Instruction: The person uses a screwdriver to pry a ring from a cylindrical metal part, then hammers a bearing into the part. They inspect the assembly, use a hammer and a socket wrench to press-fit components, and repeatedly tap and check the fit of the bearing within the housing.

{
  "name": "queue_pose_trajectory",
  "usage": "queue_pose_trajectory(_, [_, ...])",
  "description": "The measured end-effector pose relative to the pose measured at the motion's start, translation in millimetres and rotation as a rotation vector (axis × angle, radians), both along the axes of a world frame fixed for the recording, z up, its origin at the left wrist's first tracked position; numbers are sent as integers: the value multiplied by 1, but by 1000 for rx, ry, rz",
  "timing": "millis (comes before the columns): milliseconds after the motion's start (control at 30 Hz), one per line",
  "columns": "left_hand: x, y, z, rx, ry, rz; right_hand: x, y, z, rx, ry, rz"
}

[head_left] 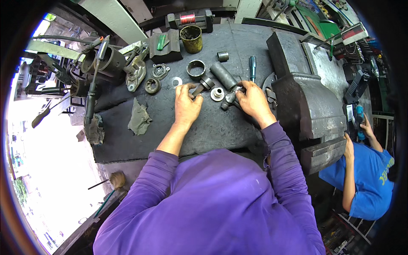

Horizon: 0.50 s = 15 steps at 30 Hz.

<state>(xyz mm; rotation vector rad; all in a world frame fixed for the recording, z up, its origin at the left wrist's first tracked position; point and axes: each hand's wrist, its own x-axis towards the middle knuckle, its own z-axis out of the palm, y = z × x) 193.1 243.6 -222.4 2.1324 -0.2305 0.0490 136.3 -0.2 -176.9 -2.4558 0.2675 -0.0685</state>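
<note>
While the hands [187, 107] pinch a toothed shaft [199, 89] and metal fitting [230, 98], screwdriver [253, 66] beyond; vise [318, 108] crowding the right side, rag [139, 118] left.

The left hand [187, 105] masks part of a geared shaft [206, 83] from my remote view. I cannot tell what the right hand [253, 100] encloses. A teal tool [360, 119] in a co-worker's hand [366, 127] is too small to identify; the lower edge crops the purple shirt [216, 199].
</note>
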Motion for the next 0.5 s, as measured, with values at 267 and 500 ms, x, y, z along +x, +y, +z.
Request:
queue_pose_trajectory(267, [-8,-14,16,201,-92,-285,-47,1,-18,4,23,-31])
queue_pose_trajectory(500, [11,-36,14,599,-125,-491,-62,-5,-21,-18,22,-21])
